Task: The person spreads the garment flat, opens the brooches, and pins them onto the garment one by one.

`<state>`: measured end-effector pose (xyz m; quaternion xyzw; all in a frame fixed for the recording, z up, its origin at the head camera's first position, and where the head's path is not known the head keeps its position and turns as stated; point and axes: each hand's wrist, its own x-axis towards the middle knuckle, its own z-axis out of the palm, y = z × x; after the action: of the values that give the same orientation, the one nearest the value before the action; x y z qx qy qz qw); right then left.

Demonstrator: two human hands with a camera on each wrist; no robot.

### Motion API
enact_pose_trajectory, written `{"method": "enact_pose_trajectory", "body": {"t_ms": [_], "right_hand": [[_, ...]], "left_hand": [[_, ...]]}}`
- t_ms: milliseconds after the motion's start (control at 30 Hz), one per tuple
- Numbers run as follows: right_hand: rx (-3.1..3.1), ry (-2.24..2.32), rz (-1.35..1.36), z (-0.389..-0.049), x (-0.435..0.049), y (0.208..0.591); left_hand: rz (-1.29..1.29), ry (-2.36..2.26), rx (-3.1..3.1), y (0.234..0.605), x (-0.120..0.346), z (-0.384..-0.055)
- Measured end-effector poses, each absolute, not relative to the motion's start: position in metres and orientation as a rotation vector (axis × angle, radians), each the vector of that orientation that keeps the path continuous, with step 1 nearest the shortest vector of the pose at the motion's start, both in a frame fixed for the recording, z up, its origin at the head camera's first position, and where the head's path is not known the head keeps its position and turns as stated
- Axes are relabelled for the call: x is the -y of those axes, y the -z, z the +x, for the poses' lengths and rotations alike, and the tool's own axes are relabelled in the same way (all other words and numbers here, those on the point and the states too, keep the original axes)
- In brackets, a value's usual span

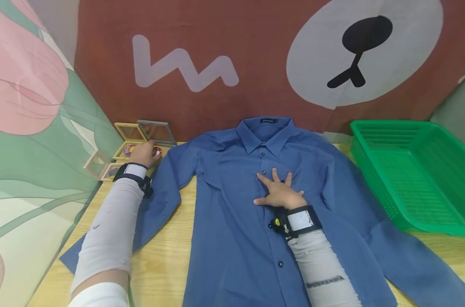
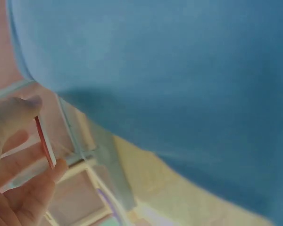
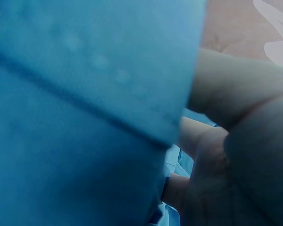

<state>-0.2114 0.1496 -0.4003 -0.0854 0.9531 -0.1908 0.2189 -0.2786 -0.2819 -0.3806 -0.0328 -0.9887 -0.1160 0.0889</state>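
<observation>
A blue button-up shirt (image 1: 232,204) lies face up with its collar at the far side and its sleeves spread to both sides. My right hand (image 1: 280,194) rests on the shirt's chest beside the button placket, fingers spread. At the far left, my left hand (image 1: 143,154) pinches a thin round badge (image 2: 45,142) between thumb and fingers. The badge is seen edge-on in the left wrist view, red on one face and whitish on the other. Around that hand stand small display cases with raised clear lids, one yellow (image 1: 130,131), one grey (image 1: 157,131) and one pale (image 1: 96,165).
A green plastic basket (image 1: 412,226) stands at the right, close to the shirt's sleeve. Behind the wooden table (image 1: 163,273) hangs a brown backdrop (image 1: 263,85) with cartoon shapes. A flower-patterned panel (image 1: 36,179) borders the left edge.
</observation>
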Motion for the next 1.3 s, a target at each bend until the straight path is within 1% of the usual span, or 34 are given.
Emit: {"method": "enact_pose_trajectory", "body": {"t_ms": [400, 667, 1067, 1300], "right_hand": [[-2.630, 0.543, -0.236, -0.212, -0.150, 0.399], [-2.629, 0.547, -0.249, -0.212, -0.150, 0.401], [-2.632, 0.550, -0.259, -0.210, -0.149, 0.400], [-2.626, 0.565, -0.264, -0.211, -0.151, 0.399]], "left_hand": [[-0.268, 0.334, 2.900, 0.353, 0.250, -0.266], [-0.418, 0.339, 2.825, 0.357, 0.230, -0.261], [-0.565, 0.450, 2.724, 0.359, 0.195, -0.235], [-0.643, 0.454, 2.652, 0.348, 0.171, -0.215]]}}
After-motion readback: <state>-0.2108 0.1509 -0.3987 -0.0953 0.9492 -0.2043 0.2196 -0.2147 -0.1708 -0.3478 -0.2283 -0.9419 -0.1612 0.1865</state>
